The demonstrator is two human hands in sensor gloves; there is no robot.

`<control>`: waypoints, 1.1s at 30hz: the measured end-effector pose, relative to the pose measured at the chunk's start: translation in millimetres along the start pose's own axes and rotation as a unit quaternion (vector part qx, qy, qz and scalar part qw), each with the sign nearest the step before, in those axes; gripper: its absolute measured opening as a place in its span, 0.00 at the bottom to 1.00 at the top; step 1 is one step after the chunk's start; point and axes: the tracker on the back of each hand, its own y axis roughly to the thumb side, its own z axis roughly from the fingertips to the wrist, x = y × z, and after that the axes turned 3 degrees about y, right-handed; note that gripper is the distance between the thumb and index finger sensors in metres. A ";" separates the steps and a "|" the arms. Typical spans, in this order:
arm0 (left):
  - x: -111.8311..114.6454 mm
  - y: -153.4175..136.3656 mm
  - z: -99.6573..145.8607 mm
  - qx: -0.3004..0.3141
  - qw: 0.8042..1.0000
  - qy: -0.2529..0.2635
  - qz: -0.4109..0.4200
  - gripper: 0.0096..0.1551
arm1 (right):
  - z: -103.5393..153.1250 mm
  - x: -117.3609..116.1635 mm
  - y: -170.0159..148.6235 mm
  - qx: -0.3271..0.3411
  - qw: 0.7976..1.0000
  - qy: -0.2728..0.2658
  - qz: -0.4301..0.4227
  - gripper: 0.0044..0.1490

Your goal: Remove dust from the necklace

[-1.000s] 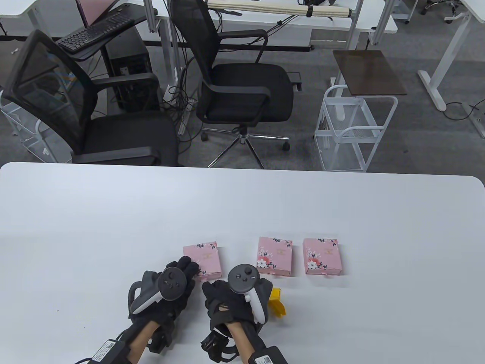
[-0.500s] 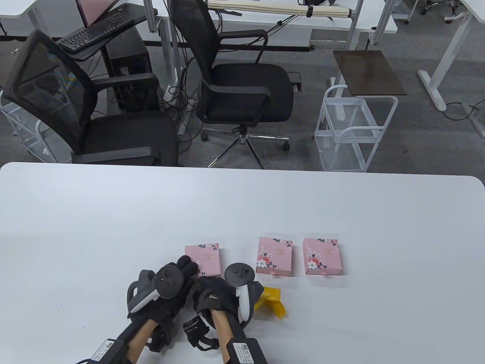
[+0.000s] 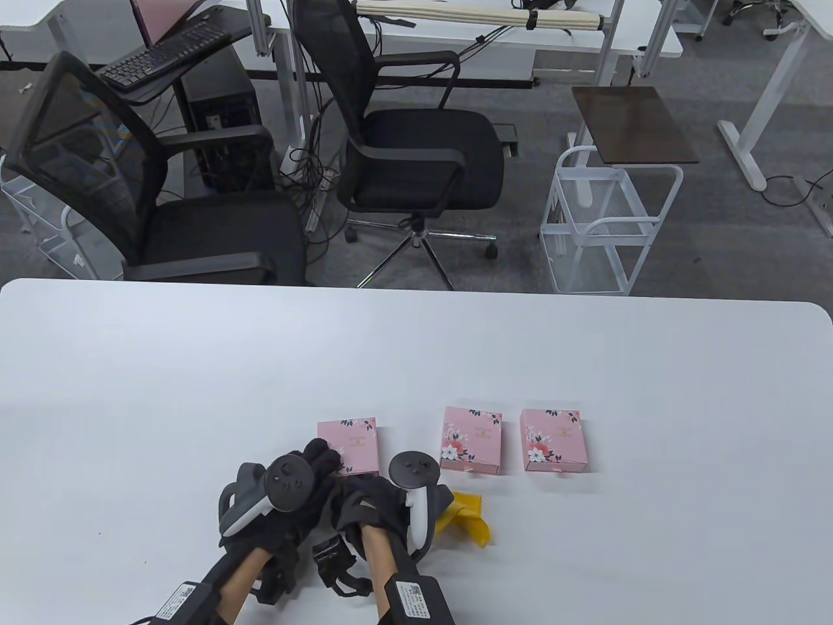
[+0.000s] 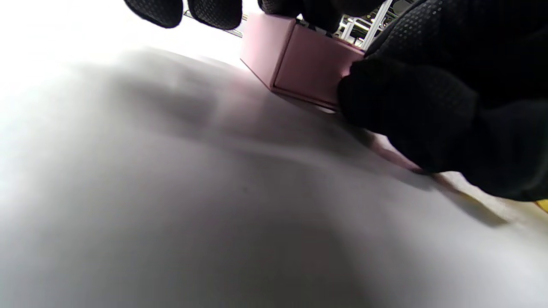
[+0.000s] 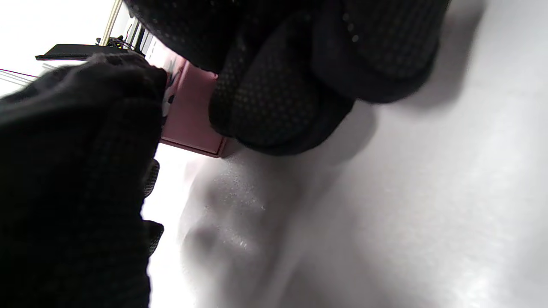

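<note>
Necklace: not visible — all three boxes are closed.
Left hand (image 3: 306, 482): fingers on the near-left corner of the left pink box (image 3: 349, 443); grip unclear.
Right hand (image 3: 371, 501): at that box's near edge, fingertips (image 5: 274, 111) against it; hold unclear.
Yellow cloth (image 3: 470, 521): crumpled, right of the right hand.
Other pink boxes (image 3: 472, 440) (image 3: 553, 440): flat floral cardboard, right of the left box.

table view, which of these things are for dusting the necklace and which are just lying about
For the job:
- left pink box, both hands at it: left hand, right hand
- yellow cloth

Lying about:
- middle pink box
- right pink box
</note>
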 end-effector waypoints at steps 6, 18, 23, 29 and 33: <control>-0.1 -0.4 0.1 -0.001 1.000 -0.001 0.002 0.29 | 4.5 -0.1 -2.8 -0.001 1.000 0.001 0.009 0.24; -0.1 -0.3 0.0 -0.002 1.000 -0.001 -0.002 0.29 | 15.0 0.3 -9.1 0.001 1.000 0.008 0.029 0.23; -0.1 -0.3 -0.1 -0.002 1.000 -0.001 -0.003 0.29 | 19.6 -0.1 -12.1 0.003 0.999 0.012 0.035 0.23; 0.1 -0.3 -0.1 -0.002 1.000 -0.001 -0.004 0.29 | 23.8 0.1 -15.4 0.004 0.999 0.017 0.040 0.23; 0.0 -0.2 0.0 -0.002 1.000 -0.002 -0.004 0.29 | 27.2 0.2 -17.9 0.004 0.999 0.022 0.044 0.23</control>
